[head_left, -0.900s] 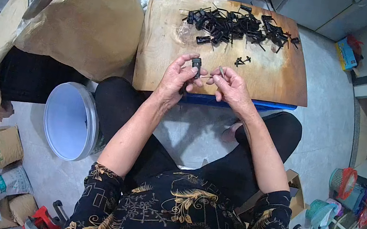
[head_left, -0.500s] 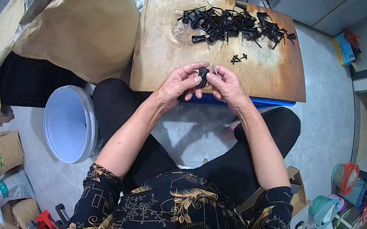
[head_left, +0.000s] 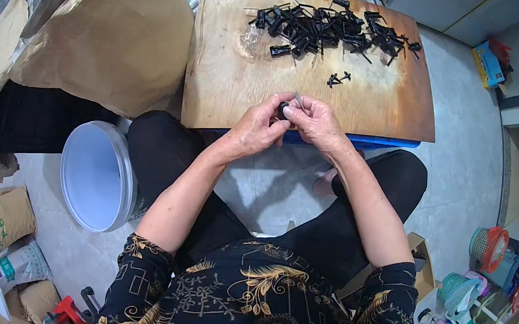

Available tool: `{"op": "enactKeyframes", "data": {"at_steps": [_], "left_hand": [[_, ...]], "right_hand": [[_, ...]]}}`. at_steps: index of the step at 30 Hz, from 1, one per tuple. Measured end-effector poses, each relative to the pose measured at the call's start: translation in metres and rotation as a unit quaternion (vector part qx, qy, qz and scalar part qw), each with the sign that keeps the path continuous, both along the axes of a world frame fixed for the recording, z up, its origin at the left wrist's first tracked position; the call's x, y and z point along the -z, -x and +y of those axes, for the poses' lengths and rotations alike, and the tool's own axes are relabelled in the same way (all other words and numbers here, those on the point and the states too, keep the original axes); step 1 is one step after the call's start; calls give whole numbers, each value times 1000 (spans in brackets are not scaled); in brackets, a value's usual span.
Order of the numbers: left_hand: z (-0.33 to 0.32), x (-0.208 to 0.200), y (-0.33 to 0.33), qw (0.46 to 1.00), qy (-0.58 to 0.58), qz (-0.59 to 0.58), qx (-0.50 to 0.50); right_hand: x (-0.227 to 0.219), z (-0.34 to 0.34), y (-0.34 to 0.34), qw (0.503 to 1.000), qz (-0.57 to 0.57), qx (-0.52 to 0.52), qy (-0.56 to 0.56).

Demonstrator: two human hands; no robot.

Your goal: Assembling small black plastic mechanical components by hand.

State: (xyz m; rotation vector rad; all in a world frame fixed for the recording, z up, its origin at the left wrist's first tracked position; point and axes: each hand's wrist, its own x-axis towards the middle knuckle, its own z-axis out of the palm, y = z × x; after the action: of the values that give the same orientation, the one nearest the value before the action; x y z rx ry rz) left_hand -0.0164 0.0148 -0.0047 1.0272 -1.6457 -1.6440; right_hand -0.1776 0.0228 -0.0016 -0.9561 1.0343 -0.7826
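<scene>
Left hand (head_left: 259, 124): fingers curled in, nearly closed around a small black part (head_left: 283, 110); probably the steadying side.
Right hand (head_left: 315, 122): thumb and fingers drawn in close, meeting the left fingertips at the part, with a slim grey sliver (head_left: 298, 100) jutting up from the grip; what it is I cannot tell.
Black part: between both hands' fingertips, mostly covered, so its tilt is unclear.
Why so close: a piece this small likely needs one hand bracing and the other free for fine turns.
Loose pieces (head_left: 338, 79): a few small black ones on the wood just beyond the fingers, apart from the heap, presumably for easy picking.
Heap (head_left: 324, 29): black parts with thin stems, tangled toward the far edge, perhaps to leave working room nearer the body.
Board edge (head_left: 200, 122): runs beneath the hands, above a blue rim (head_left: 389, 143).
Elbow room: knees spread either side; white bucket (head_left: 90, 175) just beside the left knee, open carton (head_left: 424, 271) near the right elbow.
</scene>
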Motion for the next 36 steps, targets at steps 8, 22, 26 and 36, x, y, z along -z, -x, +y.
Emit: {"op": "enactKeyframes", "data": {"at_steps": [8,22,26,36], "left_hand": [[-7,-11,-4,996,-82,36,-28],[-16,-2,1,997,-57,-10,-47],[-17,7,2,997,-8,-72,-42],[-24,12,-11,961,169,-184,-119]], "right_hand": [[4,1,-3,991,65,-7,115],[16,-5,-5,973,165,-22,162],[26,-7,-6,958,211,-9,194],[28,-22,-37,950,218,51,218]]}}
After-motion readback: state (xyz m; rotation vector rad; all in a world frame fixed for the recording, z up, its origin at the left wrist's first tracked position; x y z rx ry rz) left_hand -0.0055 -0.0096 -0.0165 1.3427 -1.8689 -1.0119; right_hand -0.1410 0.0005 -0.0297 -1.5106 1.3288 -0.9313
